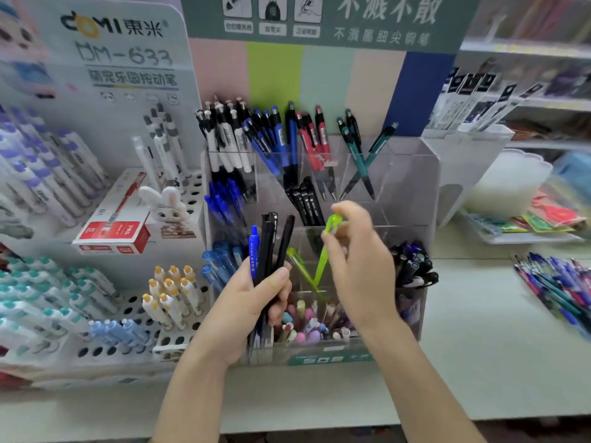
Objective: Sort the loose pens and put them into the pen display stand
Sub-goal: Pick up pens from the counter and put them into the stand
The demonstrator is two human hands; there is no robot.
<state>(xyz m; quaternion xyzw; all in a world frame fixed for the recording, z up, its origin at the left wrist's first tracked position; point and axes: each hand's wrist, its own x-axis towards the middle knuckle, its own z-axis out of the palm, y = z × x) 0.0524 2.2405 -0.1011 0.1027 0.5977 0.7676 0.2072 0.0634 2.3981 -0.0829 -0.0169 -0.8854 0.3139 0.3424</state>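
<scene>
— What's the room like?
— I see a shop: a pale surface [479, 362] low in the frame, blurred shelves [527, 49] upper right, loose pens [556, 286] at the right edge.
— And the grips?
— My left grip [252, 302] curls round a bundle of black and blue pens [268, 251]. My right grip [358, 260] pinches a green pen [319, 268] over the clear pen display stand [412, 174], centre.

1. The scene is brightly and evenly lit; only faint, soft shadows are seen.
2. Motion blur is shown on the right hand [358, 260] and the multicoloured shelved goods [543, 75] at two o'clock.
3. Straight edges are bowed near the borders.
</scene>
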